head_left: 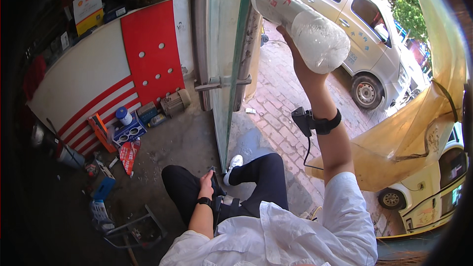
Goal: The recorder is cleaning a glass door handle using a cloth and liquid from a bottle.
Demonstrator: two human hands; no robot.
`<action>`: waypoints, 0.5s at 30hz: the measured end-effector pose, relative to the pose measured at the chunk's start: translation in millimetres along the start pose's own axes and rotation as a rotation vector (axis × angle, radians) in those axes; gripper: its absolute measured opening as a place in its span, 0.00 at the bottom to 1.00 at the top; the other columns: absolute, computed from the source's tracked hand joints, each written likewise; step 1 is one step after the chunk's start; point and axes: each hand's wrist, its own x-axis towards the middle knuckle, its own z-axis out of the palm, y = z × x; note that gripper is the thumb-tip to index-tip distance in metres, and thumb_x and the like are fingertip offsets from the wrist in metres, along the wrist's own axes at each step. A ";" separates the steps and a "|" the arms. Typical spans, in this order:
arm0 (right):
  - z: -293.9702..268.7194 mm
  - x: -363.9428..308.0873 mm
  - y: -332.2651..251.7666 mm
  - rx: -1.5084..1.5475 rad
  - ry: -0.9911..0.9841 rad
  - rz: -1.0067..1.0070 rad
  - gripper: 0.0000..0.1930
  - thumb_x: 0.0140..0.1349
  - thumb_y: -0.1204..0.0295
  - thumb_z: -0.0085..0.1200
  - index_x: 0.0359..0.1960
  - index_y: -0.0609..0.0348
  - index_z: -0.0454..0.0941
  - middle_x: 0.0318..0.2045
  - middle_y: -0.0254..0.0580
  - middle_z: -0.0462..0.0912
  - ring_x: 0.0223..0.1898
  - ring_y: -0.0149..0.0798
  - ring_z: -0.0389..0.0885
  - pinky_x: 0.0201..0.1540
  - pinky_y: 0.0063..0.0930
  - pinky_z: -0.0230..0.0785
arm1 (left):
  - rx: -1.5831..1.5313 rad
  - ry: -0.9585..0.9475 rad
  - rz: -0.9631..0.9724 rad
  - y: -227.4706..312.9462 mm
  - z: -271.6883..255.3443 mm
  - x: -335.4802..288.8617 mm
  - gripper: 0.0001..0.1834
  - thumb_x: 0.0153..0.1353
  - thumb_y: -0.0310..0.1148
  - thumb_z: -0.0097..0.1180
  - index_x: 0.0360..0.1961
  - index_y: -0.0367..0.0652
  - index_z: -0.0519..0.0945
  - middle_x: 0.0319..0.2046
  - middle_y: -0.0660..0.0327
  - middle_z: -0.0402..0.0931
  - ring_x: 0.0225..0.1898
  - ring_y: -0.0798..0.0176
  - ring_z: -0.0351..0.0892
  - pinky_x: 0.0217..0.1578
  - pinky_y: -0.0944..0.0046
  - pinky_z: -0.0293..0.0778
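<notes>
Raised at the upper right is a large clear plastic bottle (322, 39) with red print, tilted, its wider end toward the lower right. My right hand (301, 64) grips it from behind and below; the bottle hides most of the fingers. Around my right forearm is a black strap with a small black device (301, 121) and a cable. My left hand (207, 183) lies low over my lap by my dark trousers, its fingers closed. A small dark thing shows at the fingertips, too unclear to name. A black band (205, 201) circles that wrist.
A glass door (224, 69) with metal handles stands beside the bottle. Outside are a silver van (367, 51) on brick paving and a yellowish plastic sheet (394, 143). Left, a red and white counter (152, 44) has boxes, a motor (176, 102) and a metal frame (140, 231) near it.
</notes>
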 end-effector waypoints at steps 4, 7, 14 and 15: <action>-2.5 -16.4 -21.5 0.272 -0.091 0.185 0.28 0.53 0.69 0.70 0.56 0.60 0.73 0.49 0.44 0.81 0.49 0.38 0.80 0.53 0.32 0.72 | 0.016 -0.003 0.008 2.2 -0.1 -3.3 0.08 0.59 0.35 0.65 0.34 0.41 0.84 0.32 0.64 0.82 0.33 0.66 0.79 0.39 0.65 0.73; -4.9 -28.7 -19.1 0.160 -0.069 0.176 0.27 0.44 0.74 0.72 0.51 0.58 0.80 0.44 0.41 0.85 0.42 0.35 0.85 0.47 0.27 0.75 | 0.034 -0.007 -0.002 5.1 7.6 -9.6 0.08 0.59 0.35 0.64 0.33 0.42 0.84 0.32 0.64 0.82 0.32 0.66 0.79 0.38 0.64 0.74; -10.8 -51.9 -19.8 0.246 -0.256 0.313 0.33 0.48 0.75 0.71 0.58 0.61 0.72 0.56 0.46 0.77 0.56 0.39 0.76 0.60 0.33 0.69 | 0.024 0.005 -0.011 4.4 3.3 -5.2 0.07 0.60 0.35 0.64 0.33 0.43 0.84 0.30 0.65 0.82 0.30 0.66 0.80 0.36 0.64 0.74; -10.2 -54.1 -23.6 0.123 -0.211 0.212 0.29 0.46 0.73 0.71 0.53 0.59 0.76 0.51 0.43 0.81 0.47 0.37 0.81 0.51 0.29 0.73 | 0.021 0.004 -0.006 4.5 3.0 -6.3 0.07 0.60 0.35 0.64 0.33 0.43 0.84 0.31 0.65 0.82 0.31 0.66 0.80 0.36 0.64 0.74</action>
